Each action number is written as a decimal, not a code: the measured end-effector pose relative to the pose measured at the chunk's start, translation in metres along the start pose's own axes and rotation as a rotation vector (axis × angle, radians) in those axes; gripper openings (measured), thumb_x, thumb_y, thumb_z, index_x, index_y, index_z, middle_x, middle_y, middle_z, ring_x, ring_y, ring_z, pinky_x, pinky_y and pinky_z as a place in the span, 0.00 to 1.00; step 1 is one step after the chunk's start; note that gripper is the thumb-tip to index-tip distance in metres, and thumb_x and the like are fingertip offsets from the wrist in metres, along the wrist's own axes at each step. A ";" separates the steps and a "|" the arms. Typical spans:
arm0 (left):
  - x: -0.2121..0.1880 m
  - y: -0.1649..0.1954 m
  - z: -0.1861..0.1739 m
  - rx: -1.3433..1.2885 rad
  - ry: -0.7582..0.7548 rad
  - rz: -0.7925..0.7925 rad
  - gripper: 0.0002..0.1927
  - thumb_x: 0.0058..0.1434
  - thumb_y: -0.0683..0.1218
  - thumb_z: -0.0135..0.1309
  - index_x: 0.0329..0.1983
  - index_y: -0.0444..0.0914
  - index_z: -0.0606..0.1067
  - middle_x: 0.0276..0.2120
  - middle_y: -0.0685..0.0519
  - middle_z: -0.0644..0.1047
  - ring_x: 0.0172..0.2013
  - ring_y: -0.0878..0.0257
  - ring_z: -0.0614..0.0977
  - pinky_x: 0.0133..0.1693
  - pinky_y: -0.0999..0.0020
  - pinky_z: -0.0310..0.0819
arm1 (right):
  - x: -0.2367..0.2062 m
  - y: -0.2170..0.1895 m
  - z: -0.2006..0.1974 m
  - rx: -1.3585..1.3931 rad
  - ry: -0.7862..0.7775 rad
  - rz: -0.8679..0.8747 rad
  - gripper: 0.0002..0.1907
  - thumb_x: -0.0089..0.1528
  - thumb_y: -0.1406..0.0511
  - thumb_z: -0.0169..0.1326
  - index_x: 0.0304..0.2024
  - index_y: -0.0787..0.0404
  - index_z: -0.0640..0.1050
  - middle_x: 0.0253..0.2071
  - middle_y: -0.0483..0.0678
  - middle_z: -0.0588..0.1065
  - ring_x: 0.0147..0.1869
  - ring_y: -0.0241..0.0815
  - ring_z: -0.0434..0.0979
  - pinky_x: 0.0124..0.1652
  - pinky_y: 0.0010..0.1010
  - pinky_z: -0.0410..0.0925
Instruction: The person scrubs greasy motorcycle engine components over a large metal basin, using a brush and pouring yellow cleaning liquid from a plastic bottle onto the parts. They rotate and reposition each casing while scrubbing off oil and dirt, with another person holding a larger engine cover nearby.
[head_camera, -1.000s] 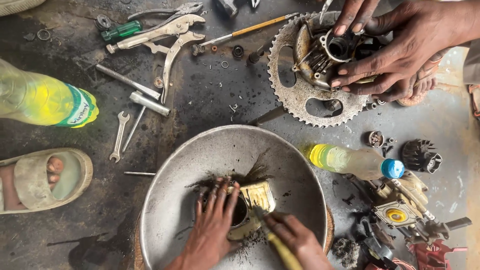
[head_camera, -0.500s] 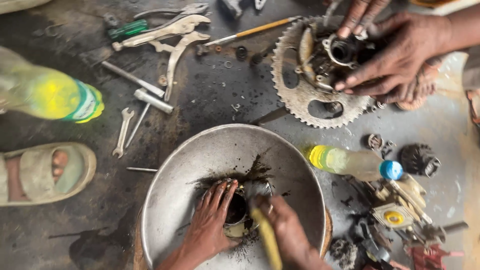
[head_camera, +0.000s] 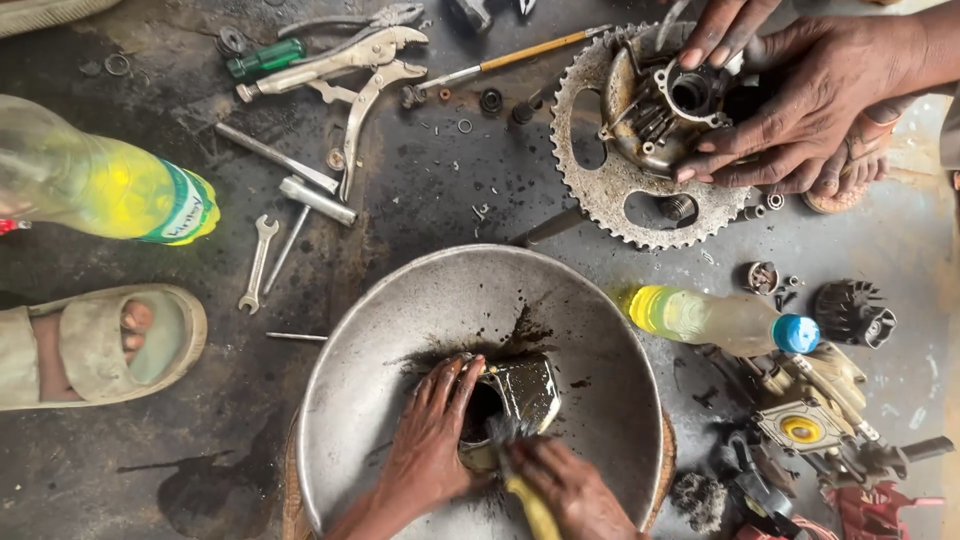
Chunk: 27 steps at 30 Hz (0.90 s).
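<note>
My left hand grips a greasy metal engine part inside a wide steel basin. Dark oily liquid is pooled around the part. My right hand holds a yellow-handled brush with its bristles against the part. At the top right another person's hands rest on a hub mounted on a toothed sprocket.
Locking pliers, a green screwdriver, a small wrench and a socket bar lie on the dirty floor. Two yellow-liquid bottles, a sandalled foot and engine parts surround the basin.
My right hand with the brush has shifted from the part's right side to below it. The other person's hands have moved slightly on the hub.
</note>
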<state>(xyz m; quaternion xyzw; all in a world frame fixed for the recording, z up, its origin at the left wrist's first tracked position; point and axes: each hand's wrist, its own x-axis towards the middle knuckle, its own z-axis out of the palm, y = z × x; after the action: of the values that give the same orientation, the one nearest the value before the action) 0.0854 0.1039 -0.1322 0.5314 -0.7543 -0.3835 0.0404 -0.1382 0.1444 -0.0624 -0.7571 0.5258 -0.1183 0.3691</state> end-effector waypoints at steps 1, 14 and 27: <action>0.000 0.000 0.001 -0.042 -0.043 -0.021 0.74 0.39 0.44 0.75 0.78 0.45 0.35 0.76 0.38 0.46 0.74 0.40 0.50 0.71 0.38 0.36 | -0.002 0.001 0.002 -0.048 -0.036 -0.021 0.21 0.65 0.66 0.53 0.60 0.66 0.77 0.54 0.56 0.78 0.60 0.50 0.79 0.58 0.35 0.75; 0.008 0.004 -0.005 -0.019 -0.005 -0.128 0.76 0.37 0.47 0.78 0.79 0.47 0.35 0.75 0.39 0.48 0.73 0.41 0.51 0.71 0.38 0.38 | -0.008 0.002 0.006 0.196 0.116 -0.120 0.21 0.63 0.64 0.54 0.55 0.73 0.76 0.50 0.62 0.78 0.56 0.54 0.79 0.51 0.43 0.76; 0.003 0.012 -0.014 -0.237 0.001 -0.086 0.83 0.30 0.56 0.83 0.78 0.49 0.34 0.77 0.39 0.44 0.75 0.39 0.48 0.69 0.36 0.37 | 0.073 0.051 0.008 -0.037 0.249 0.237 0.21 0.65 0.59 0.60 0.56 0.64 0.79 0.59 0.68 0.73 0.57 0.62 0.78 0.46 0.53 0.75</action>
<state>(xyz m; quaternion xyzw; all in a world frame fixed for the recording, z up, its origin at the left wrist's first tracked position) 0.0809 0.0955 -0.1162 0.5548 -0.6803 -0.4710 0.0867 -0.1387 0.0742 -0.1180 -0.6759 0.6552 -0.1574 0.2986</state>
